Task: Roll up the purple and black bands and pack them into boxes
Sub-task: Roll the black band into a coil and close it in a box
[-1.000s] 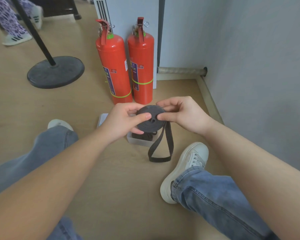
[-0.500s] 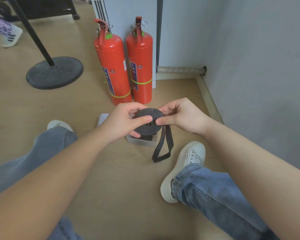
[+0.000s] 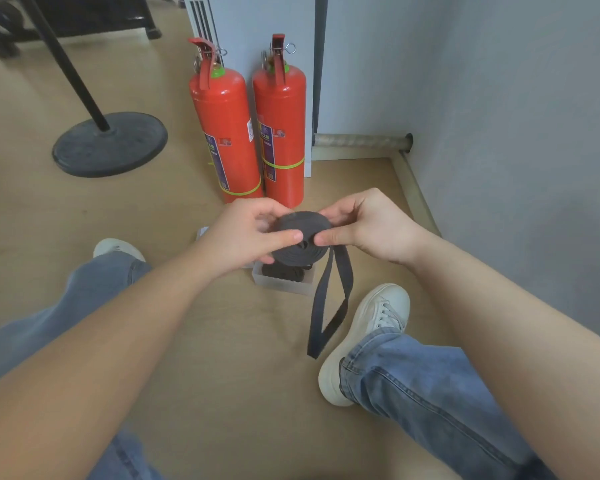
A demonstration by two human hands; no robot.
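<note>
Pale wooden floor (image 3: 222, 393) filling most of the view, bounded on the right by a grey wall (image 3: 516, 133). Two legs in blue jeans (image 3: 430, 393) stretched across the near floor. Right shoe (image 3: 368, 337), white, plainly seen at near right. Left shoe (image 3: 118, 247), white, partly hidden behind its trouser leg at left.

At far centre, two red fire extinguishers (image 3: 226, 133) upright and side by side, in front of a white cabinet (image 3: 257, 22). At far left, a round black stand base (image 3: 110, 145) with a slanted black pole.

At centre, left hand (image 3: 243, 233) and right hand (image 3: 368, 226) held above the floor, facing each other, both grasping the black band (image 3: 300, 245). Band wound into a flat coil, its face tilted toward the camera. Left thumb laid across the coil's face, left fingers curled behind its far-left rim. Right thumb and forefinger pinching the coil's right side. Unwound tail (image 3: 329, 306) hanging from the right of the coil as a long narrow loop, lowest end just beside the right shoe; contact with the floor not determinable.

Directly below the coil, on the floor, a small clear box (image 3: 281, 287), open at the top, containing one dark rolled band (image 3: 284, 273), partly hidden by the held coil. Just left of the box, behind the left hand, the pale corner of a second box-like piece (image 3: 201, 232); contents hidden.
</note>
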